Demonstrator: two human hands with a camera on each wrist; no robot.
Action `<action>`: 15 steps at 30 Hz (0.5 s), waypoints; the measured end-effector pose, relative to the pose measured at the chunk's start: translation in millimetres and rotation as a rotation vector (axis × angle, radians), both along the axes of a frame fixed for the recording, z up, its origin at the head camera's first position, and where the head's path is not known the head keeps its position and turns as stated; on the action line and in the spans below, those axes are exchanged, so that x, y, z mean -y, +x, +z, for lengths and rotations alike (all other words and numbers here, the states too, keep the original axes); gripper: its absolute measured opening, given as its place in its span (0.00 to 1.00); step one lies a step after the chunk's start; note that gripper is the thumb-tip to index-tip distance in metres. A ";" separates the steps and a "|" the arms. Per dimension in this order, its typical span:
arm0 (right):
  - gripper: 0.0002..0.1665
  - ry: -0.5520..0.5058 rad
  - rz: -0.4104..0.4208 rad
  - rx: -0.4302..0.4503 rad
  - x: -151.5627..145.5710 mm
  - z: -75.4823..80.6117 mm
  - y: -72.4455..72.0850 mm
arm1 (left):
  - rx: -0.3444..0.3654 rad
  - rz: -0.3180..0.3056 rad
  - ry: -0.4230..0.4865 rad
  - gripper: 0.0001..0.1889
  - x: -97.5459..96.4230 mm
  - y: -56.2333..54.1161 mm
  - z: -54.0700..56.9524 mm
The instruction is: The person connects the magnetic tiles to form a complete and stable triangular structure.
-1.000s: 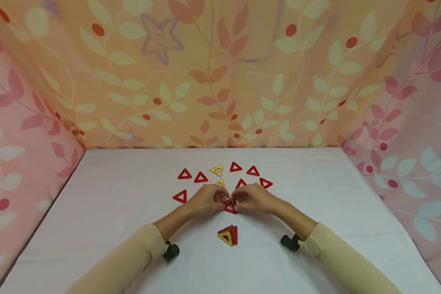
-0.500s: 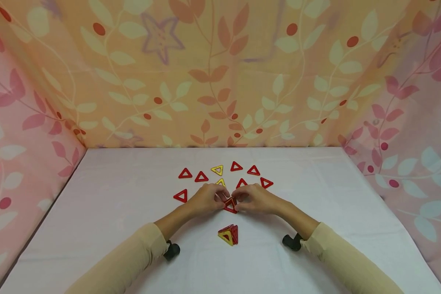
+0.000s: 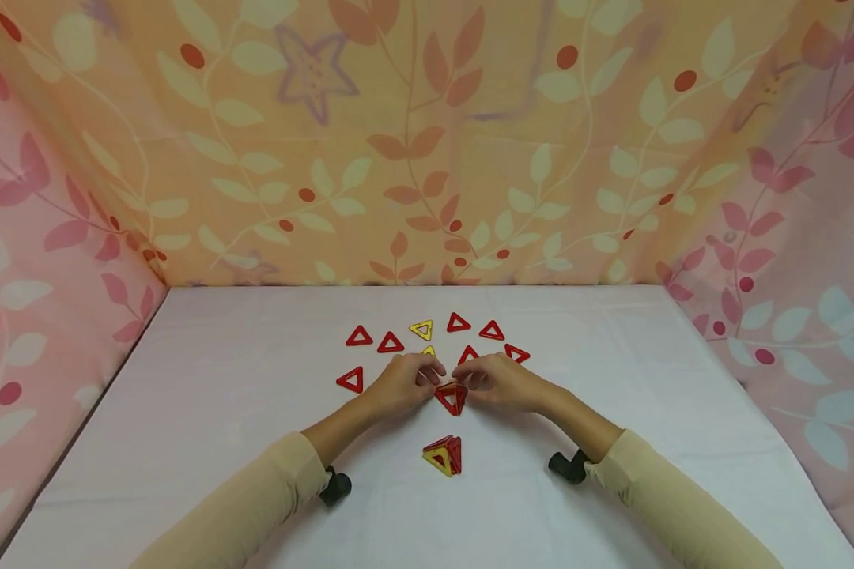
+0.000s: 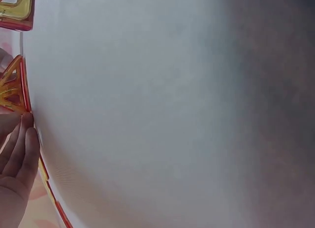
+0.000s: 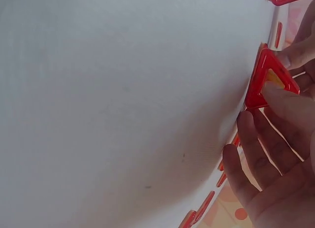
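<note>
A small pyramid of red triangular magnetic tiles [image 3: 460, 397] stands on the white cloth between both hands; some amber shows through it in the wrist views. My left hand [image 3: 402, 385] is at its left side, and in the left wrist view the straight fingers [image 4: 18, 149] reach its lower corner. On the other side, my right hand [image 3: 504, 385] has its thumb over the red face [image 5: 256, 87] in the right wrist view, while the other fingers lie loosely spread beside the base. Nearer the body stands a second pyramid [image 3: 455, 453], with red sides and one yellow side.
Beyond the hands, several loose red triangle tiles [image 3: 359, 344] lie flat, along with a yellow tile [image 3: 427, 322] and another yellow one partly behind the left hand. A patterned curtain [image 3: 413, 158] closes off the table's back and sides.
Both hands have loosened and drawn slightly apart, so more of the red pyramid shows between them. The pyramid now appears turned a little. The nearer pyramid and loose tiles have stayed put.
</note>
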State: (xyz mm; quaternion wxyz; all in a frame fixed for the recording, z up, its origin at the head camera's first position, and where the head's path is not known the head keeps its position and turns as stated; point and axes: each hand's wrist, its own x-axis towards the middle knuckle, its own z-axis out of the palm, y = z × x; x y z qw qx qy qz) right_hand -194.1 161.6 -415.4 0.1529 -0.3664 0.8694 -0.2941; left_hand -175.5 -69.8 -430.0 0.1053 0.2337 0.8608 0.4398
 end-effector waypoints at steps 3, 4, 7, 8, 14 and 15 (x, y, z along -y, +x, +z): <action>0.20 0.002 -0.005 -0.006 -0.4 0.1 0.4 | -0.002 0.015 0.022 0.11 0.7 1.4 -0.1; 0.20 0.004 -0.007 -0.009 -0.8 0.1 0.6 | 0.000 0.020 0.029 0.11 1.0 2.1 0.0; 0.20 0.001 -0.003 -0.021 -2.0 -0.3 1.1 | 0.021 0.021 0.045 0.12 1.4 5.0 0.5; 0.20 0.000 -0.001 -0.025 -2.3 -0.7 1.3 | 0.036 0.019 0.049 0.12 1.1 6.0 0.8; 0.20 -0.006 0.001 -0.030 -3.0 -2.6 3.7 | 0.104 -0.015 0.057 0.15 -4.5 11.9 3.3; 0.20 -0.008 0.000 -0.027 -3.0 -2.8 4.3 | 0.105 -0.018 0.055 0.15 -5.5 12.3 3.2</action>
